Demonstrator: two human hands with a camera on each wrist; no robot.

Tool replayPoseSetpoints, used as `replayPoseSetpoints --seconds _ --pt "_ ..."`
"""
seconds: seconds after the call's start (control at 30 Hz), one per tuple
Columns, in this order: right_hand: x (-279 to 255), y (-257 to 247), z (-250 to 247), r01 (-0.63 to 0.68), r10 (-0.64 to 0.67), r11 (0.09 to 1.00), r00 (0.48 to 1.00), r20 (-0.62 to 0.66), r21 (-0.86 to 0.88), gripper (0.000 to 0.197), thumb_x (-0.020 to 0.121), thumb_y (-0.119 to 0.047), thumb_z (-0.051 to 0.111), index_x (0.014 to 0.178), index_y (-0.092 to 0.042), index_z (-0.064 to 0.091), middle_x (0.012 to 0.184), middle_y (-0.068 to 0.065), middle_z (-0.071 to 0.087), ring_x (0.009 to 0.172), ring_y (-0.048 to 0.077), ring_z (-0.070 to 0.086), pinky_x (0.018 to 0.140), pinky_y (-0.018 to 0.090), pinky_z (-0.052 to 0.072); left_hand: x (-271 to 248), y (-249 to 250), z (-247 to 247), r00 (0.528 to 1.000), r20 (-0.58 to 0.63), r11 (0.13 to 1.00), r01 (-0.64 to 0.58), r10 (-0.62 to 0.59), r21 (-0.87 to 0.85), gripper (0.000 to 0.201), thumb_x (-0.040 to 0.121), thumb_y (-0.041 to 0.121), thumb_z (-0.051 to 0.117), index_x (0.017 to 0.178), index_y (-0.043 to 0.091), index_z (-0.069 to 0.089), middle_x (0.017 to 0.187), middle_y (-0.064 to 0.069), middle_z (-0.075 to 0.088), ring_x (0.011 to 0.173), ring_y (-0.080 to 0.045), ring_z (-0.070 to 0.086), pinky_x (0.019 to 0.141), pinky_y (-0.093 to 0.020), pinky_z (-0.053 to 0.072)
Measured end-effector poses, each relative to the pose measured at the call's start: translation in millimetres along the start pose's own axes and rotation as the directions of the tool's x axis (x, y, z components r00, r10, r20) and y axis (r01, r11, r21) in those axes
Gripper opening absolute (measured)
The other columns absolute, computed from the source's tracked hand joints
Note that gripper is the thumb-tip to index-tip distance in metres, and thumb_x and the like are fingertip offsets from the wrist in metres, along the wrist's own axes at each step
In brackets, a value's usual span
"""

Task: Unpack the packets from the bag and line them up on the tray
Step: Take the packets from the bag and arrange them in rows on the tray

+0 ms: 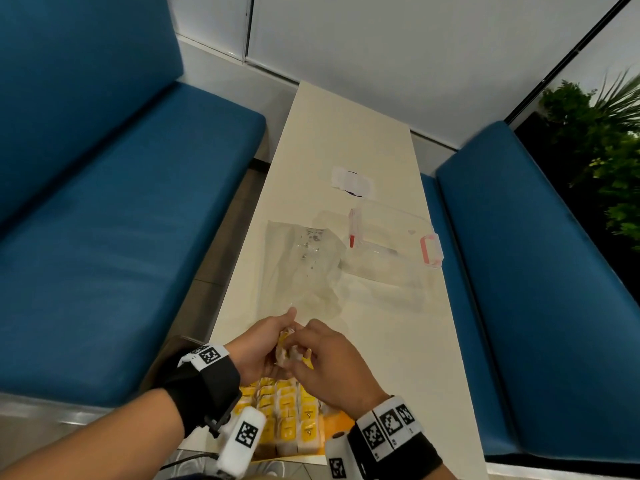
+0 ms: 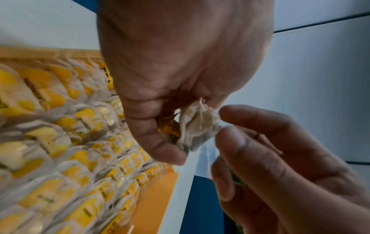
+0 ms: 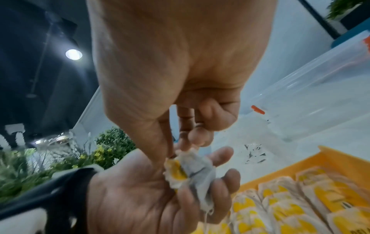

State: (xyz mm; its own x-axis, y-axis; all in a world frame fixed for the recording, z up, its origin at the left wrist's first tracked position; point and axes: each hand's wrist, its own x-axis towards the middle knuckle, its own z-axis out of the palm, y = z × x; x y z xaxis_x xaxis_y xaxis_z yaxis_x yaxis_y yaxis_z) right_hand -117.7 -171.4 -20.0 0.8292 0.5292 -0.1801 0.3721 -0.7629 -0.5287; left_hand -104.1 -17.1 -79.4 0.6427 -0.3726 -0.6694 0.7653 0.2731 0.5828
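Observation:
A white-and-yellow tea-bag packet (image 1: 286, 346) hangs between both hands just above the far edge of the orange tray (image 1: 337, 422). My left hand (image 1: 278, 336) lies palm up with its fingers curled round the packet (image 3: 192, 174). My right hand (image 1: 304, 341) pinches the packet's upper end from above; the pinch shows in the right wrist view. Rows of matching packets (image 1: 287, 417) fill the tray (image 2: 152, 205) side by side. A crumpled clear bag (image 1: 301, 268) lies flat on the table beyond the hands, and I see no packets in it.
A second clear zip bag (image 1: 391, 251) with a red slider lies at the right of the narrow cream table (image 1: 398, 358). A white label (image 1: 353, 181) is stuck farther back. Blue benches (image 1: 121, 237) flank both sides. Green plants (image 1: 602, 140) stand at the far right.

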Motion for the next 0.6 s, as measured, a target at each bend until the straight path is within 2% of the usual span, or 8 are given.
replayPoseSetpoints --seconds 0.1,0.17,0.23,0.33,0.37,0.43,0.5,0.6 --pt "1 -5 8 -0.062 0.060 0.998 0.997 -0.058 -0.032 0.025 0.084 -0.042 0.066 0.106 -0.032 0.062 0.091 -0.014 0.051 0.080 0.004 0.053 0.071 0.024 0.048 0 1 2 1.000 0.013 0.997 -0.023 0.024 -0.067 0.054 0.105 0.056 0.040 0.087 0.012 0.066 0.079 -0.012 0.064 0.070 -0.023 0.062 0.060 -0.031 0.053" --pt "4 -5 12 -0.091 0.088 0.996 0.989 -0.116 -0.019 0.019 0.089 -0.034 0.064 0.107 -0.030 0.062 0.094 -0.009 0.059 0.082 0.008 0.059 0.074 0.026 0.050 -1 0 4 0.999 0.013 0.996 -0.045 0.046 -0.079 0.053 0.106 0.053 0.039 0.088 0.012 0.066 0.078 -0.010 0.062 0.070 -0.021 0.061 0.064 -0.033 0.057" --pt "5 -2 14 -0.116 0.119 0.993 0.982 -0.149 0.031 0.017 0.090 -0.024 0.062 0.107 -0.026 0.064 0.096 -0.007 0.064 0.079 0.007 0.058 0.073 0.022 0.048 -1 0 3 0.998 0.013 0.995 -0.052 0.053 -0.084 0.048 0.106 0.052 0.043 0.094 0.012 0.068 0.082 -0.009 0.064 0.074 -0.020 0.062 0.072 -0.037 0.058" --pt "7 3 9 -0.175 0.195 0.974 0.971 -0.138 0.146 0.015 0.089 -0.018 0.065 0.102 -0.025 0.065 0.083 -0.012 0.062 0.070 0.003 0.056 0.067 0.014 0.045 -1 -2 -1 0.999 0.011 0.995 -0.039 0.040 -0.092 0.038 0.103 0.046 0.052 0.102 0.012 0.069 0.089 -0.009 0.068 0.076 -0.019 0.065 0.069 -0.035 0.057" --pt "7 4 6 -0.200 0.229 0.960 0.964 -0.135 0.197 0.014 0.087 -0.017 0.066 0.098 -0.026 0.064 0.080 -0.011 0.062 0.069 0.004 0.058 0.066 0.014 0.047 -1 -2 -3 0.999 0.019 0.995 -0.031 0.033 -0.097 0.036 0.102 0.044 0.054 0.105 0.012 0.070 0.092 -0.010 0.069 0.077 -0.019 0.065 0.067 -0.034 0.056" --pt "6 7 -1 -0.238 0.292 0.916 0.947 -0.131 0.322 0.015 0.086 -0.015 0.069 0.089 -0.027 0.061 0.077 -0.005 0.064 0.068 0.009 0.064 0.064 0.023 0.054 0 -3 -7 0.999 0.035 0.994 -0.026 0.030 -0.109 0.033 0.099 0.040 0.060 0.110 0.011 0.070 0.097 -0.012 0.068 0.084 -0.022 0.065 0.065 -0.032 0.055" --pt "5 9 -8 -0.253 0.334 0.866 0.934 -0.123 0.430 0.019 0.085 -0.009 0.068 0.083 -0.025 0.059 0.076 0.000 0.064 0.063 0.018 0.068 0.055 0.025 0.052 0 -3 -10 0.999 0.030 0.993 -0.032 0.036 -0.115 0.032 0.096 0.036 0.064 0.115 0.011 0.069 0.102 -0.013 0.068 0.087 -0.024 0.063 0.063 -0.032 0.054" --pt "4 12 -16 -0.264 0.366 0.797 0.927 -0.086 0.544 0.018 0.087 -0.001 0.064 0.081 -0.019 0.065 0.071 0.001 0.063 0.056 0.021 0.068 0.052 0.030 0.048 -1 -3 -11 0.994 0.054 0.989 -0.083 0.090 -0.123 0.032 0.093 0.032 0.068 0.117 0.009 0.071 0.103 -0.012 0.066 0.077 -0.020 0.062 0.058 -0.029 0.051"
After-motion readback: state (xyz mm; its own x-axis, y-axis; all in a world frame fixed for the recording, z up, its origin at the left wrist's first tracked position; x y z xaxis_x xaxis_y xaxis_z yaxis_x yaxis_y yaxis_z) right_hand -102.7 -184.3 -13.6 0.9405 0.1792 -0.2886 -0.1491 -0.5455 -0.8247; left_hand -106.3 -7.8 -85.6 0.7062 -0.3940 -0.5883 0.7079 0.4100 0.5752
